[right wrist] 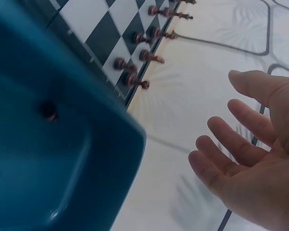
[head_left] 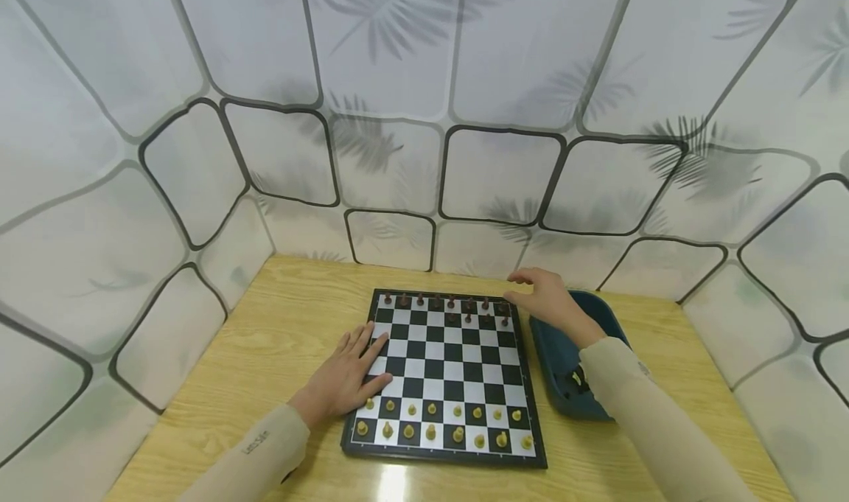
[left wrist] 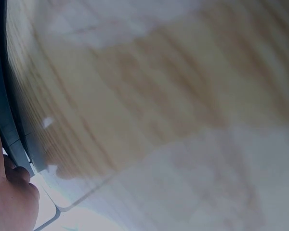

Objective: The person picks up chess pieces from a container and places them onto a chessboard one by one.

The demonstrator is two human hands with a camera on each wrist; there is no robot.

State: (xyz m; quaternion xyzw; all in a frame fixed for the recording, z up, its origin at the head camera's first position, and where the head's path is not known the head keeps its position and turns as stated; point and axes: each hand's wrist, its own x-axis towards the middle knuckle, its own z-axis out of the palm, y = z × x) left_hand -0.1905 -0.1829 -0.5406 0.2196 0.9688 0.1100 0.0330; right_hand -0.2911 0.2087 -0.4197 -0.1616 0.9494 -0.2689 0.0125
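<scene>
A black-and-white chessboard (head_left: 434, 351) lies on the table. My left hand (head_left: 345, 377) rests on its left edge with the fingers spread; the left wrist view catches only part of that hand (left wrist: 14, 202). Yellowish chess pieces (head_left: 431, 432) stand in two rows along the near side. Dark brown pieces (head_left: 404, 300) fill the far row, with several more before it on the right half. Above the far right corner hovers my right hand (head_left: 547, 295), its fingers loosely bent and holding nothing. Beside the board is a blue bin (right wrist: 130, 144), where one dark piece (right wrist: 49, 110) shows.
The right forearm reaches across the bin and hides part of it. More small dark and yellow items (head_left: 578, 378) lie at its near end. A patterned curtain (head_left: 391, 163) hangs behind and beside the wooden table (head_left: 298, 295).
</scene>
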